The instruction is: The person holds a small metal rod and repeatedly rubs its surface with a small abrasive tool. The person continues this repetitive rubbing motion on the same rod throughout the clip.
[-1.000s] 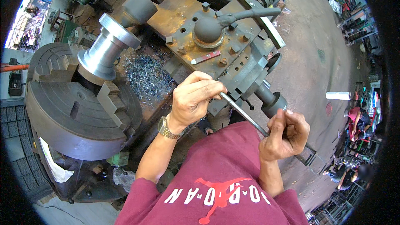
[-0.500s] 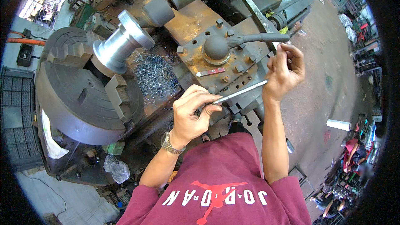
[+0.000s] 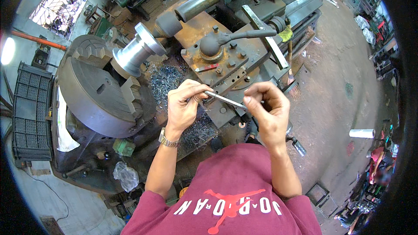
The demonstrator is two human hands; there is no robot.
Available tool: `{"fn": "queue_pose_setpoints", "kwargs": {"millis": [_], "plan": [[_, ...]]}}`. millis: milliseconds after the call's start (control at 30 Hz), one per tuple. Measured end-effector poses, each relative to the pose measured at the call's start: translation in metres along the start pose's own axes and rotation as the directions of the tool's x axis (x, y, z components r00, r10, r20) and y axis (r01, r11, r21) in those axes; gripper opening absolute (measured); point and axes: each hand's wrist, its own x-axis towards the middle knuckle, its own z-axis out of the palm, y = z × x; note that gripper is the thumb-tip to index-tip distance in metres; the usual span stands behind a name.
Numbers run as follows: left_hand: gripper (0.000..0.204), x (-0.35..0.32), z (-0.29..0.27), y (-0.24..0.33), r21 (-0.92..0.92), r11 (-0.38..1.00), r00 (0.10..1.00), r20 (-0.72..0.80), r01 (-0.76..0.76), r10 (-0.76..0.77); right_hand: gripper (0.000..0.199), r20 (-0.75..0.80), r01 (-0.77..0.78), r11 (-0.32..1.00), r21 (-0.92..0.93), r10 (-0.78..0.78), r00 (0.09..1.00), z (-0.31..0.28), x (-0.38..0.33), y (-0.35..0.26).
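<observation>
Above the lathe carriage (image 3: 226, 67), the left hand (image 3: 183, 106) and right hand (image 3: 267, 111) are each pinching one end of a thin metal rod (image 3: 226, 100); it looks stiff, light and smooth, best gripped at its ends. Swarf (image 3: 165, 80) and the chuck (image 3: 98, 89) are crowding the left, while open floor (image 3: 339, 104) is lying to the right.

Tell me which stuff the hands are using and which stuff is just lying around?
In use:
- thin metal rod, pinched at its ends by both hands
- left hand
- right hand
- rusty tool post just behind the rod

Lying about:
- shiny metal workpiece in the big chuck
- metal shavings
- white roll on the floor
- crumpled plastic bag
</observation>
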Motion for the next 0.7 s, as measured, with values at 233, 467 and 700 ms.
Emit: {"fn": "queue_pose_setpoints", "kwargs": {"millis": [233,467,700], "plan": [[0.031,-0.006,0.0,-0.015,-0.016,0.997,0.997,0.013,-0.071,0.071,0.008,0.003,0.026,0.999,-0.019,-0.026,1.0,0.028,-0.04,0.009],[0.027,-0.003,-0.003,-0.024,-0.024,0.992,0.989,0.071,-0.127,0.128,0.01,-0.116,0.161,0.985,-0.064,-0.167,0.979,0.054,-0.071,0.02],[0.029,-0.002,-0.003,-0.038,-0.141,0.973,0.978,0.082,-0.181,0.193,0.017,-0.077,0.304,0.934,-0.19,-0.323,0.943,0.088,-0.098,0.028]]}}
